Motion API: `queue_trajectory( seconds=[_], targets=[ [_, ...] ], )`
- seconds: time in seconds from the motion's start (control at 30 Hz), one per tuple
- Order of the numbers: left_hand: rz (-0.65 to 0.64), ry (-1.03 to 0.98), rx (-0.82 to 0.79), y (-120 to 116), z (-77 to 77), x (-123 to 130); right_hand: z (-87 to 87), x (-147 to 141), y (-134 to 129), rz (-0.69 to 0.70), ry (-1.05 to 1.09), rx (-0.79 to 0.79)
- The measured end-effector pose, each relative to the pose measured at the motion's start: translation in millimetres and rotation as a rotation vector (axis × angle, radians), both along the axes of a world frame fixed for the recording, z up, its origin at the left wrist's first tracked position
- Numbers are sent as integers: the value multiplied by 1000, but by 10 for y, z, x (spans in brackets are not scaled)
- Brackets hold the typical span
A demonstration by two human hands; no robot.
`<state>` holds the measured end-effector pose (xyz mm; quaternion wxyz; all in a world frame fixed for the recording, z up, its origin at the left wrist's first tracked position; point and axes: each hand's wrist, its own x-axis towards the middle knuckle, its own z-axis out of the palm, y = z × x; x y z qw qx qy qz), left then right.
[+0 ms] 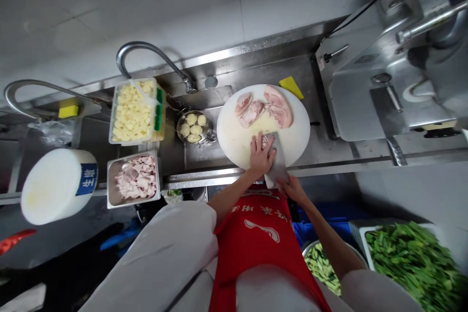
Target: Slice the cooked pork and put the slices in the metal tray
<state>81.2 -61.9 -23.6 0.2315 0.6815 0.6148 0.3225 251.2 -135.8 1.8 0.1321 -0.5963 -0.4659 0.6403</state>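
Observation:
A round white cutting board (234, 131) lies over the steel sink, with pieces of pale raw meat (280, 107) on its far half. My right hand (291, 189) is wrapped round the handle end of a broad cleaver (278, 158), whose blade rests at the board's near edge. Just left of the blade, my left hand (261, 157) presses down with its fingers spread, on a small piece of meat (264, 141) that shows partly between fingers and blade.
Left of the board are a bowl of peeled potatoes (192, 126), a tub of pale cubes (132, 113), a steel tray (158, 180) of cut meat and another thick round board (51, 186). A slicing machine (358, 102) stands at right. Leafy greens (413, 258) fill a crate below.

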Motion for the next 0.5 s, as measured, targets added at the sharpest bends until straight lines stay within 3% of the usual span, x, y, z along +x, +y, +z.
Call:
queue_trajectory(
  seconds=[0.1,0.2,0.37,0.5],
  targets=[
    [69,11,44,-46,125,-176,100,-440,94,174,-29,144],
    [226,42,74,-241,362,-759,254,-997,102,339,-56,237],
    [604,155,214,-917,674,-2344,527,-2428,7,723,58,177],
    [994,123,309,-1525,621,-3715,760,-3462,-201,1001,75,213]
  ],
)
